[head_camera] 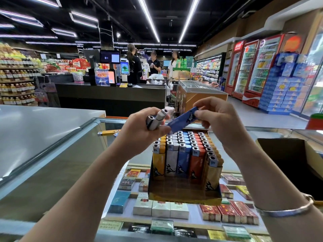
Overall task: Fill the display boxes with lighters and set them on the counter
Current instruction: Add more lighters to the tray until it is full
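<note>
Below my wrists, the display box [183,194] sits on the glass counter [87,130], 5 rows nearly full. Left hand [139,130] grips 2 white lighters [157,117]; right hand [218,116] pinches a blue lighter [183,119], best slotted upright into the blue row.
</note>
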Available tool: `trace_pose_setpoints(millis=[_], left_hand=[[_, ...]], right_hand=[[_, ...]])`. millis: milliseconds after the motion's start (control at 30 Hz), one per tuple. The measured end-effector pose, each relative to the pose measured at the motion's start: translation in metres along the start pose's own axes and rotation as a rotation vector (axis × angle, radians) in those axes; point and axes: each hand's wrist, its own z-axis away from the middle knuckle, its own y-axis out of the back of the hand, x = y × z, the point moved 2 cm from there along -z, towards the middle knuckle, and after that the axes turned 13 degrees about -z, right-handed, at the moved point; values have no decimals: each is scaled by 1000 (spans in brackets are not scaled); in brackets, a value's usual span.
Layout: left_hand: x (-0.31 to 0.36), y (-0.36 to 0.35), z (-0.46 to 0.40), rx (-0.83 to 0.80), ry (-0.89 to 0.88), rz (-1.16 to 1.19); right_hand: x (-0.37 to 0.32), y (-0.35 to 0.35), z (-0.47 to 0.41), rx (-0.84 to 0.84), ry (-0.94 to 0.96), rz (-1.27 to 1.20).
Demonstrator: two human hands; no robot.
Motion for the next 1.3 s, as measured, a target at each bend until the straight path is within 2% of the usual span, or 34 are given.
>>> trace_pose_setpoints(millis=[100,200,267,333,367,467,567,767,967,1033,1167,1300], left_hand=[[0,-4,2,-48,-6,-11],[-3,-6,2,-81,39,38],[-5,-8,2,-100,80,88],[-7,-9,1,-112,101,118],[-8,-10,1,-122,104,132],[-10,-9,0,-133,118,187],[-16,-8,0,-91,171,209],[-19,-11,3,-179,241,196],[-16,-13,4,-216,258,177],[-16,-13,4,-214,262,176],[-14,-13,4,-207,258,162],[-13,-14,4,-208,261,152]], right_hand=[[11,0,-1,-79,-162,228],[17,-1,1,-192,-202,566],[15,-3,3,-166,-85,705],[9,-9,6,-163,86,691],[6,-14,8,-223,137,666],[7,-30,16,-454,171,696],[10,-33,18,-481,208,818],[0,-29,17,-415,364,682],[-17,-9,10,-140,308,215],[-17,-7,6,-99,304,163],[-12,-12,7,-252,218,126],[-8,-15,12,-357,170,267]])
